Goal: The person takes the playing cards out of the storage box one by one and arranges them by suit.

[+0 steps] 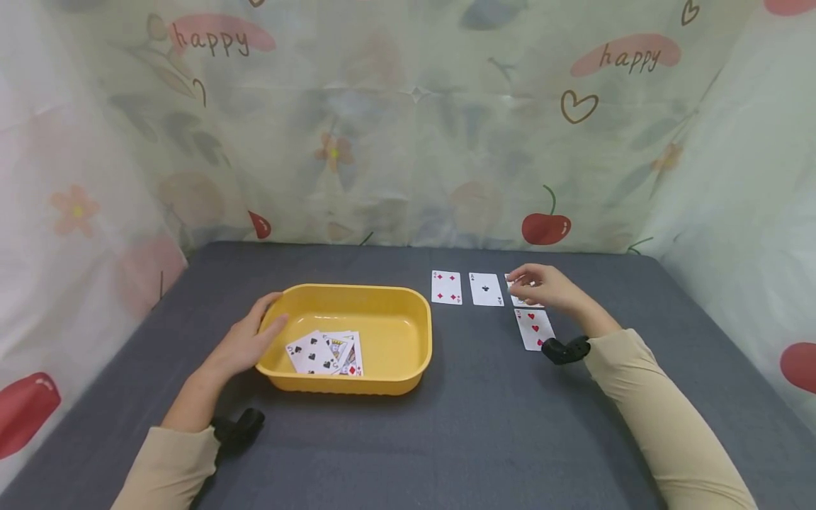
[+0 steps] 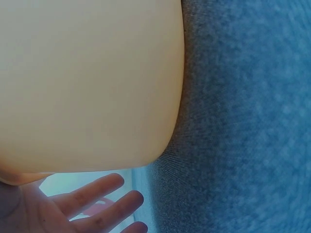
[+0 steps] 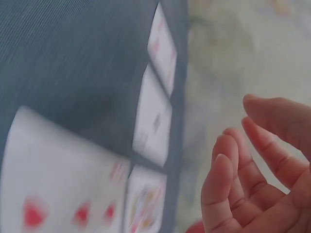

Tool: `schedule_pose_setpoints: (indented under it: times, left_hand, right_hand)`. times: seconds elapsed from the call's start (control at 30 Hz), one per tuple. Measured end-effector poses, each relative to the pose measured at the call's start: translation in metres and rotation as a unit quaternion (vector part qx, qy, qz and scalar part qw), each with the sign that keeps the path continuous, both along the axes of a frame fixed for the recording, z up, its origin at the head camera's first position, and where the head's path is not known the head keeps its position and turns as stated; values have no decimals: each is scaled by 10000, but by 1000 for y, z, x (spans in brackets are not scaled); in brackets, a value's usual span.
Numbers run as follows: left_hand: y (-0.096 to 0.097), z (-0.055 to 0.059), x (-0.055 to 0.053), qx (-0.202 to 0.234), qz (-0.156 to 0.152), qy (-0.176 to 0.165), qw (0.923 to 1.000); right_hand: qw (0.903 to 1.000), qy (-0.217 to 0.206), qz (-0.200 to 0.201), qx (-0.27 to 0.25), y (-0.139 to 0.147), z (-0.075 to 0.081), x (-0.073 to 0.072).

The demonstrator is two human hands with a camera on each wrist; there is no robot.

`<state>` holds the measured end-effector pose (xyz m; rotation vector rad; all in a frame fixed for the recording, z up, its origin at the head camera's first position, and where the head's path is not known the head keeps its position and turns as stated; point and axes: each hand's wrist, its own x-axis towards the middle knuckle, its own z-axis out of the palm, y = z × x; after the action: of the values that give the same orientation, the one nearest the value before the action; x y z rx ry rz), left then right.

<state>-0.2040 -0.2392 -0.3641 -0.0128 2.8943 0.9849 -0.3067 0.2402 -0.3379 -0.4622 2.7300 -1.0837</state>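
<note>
My left hand [image 1: 245,341] holds the left rim of a yellow plastic tray [image 1: 417,340], thumb over the inside and fingers outside. The left wrist view shows those fingers spread below the tray's side wall [image 2: 97,97]. Several playing cards [image 1: 314,352] lie overlapping in the tray, a spade card and face cards among them. My right hand [image 1: 550,289] hovers above a face card [image 1: 518,300], its fingers loosely bent and nothing between them. In the right wrist view that face card [image 3: 146,201] sits beside a heart card [image 3: 63,174], with the hand [image 3: 262,179] apart from both.
A four of diamonds [image 1: 446,287] and an ace of clubs [image 1: 486,290] lie in the back row, left of the face card. The heart card [image 1: 534,329] lies nearer on the dark cloth [image 1: 446,439]. A patterned curtain [image 1: 408,127] hangs behind the table.
</note>
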Motion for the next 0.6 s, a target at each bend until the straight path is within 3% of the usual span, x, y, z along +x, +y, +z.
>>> schedule_pose_setpoints:
  times: [0.3,0.6]
  left_hand:
    - [-2,-3,-2,11,-68,67,10000]
    - [-2,-1,0,37,-77,51,10000]
  right_hand:
    - [9960,-76,817,-342,-77,22,3]
    - [9814,-368,1823,-478,-148,45,11]
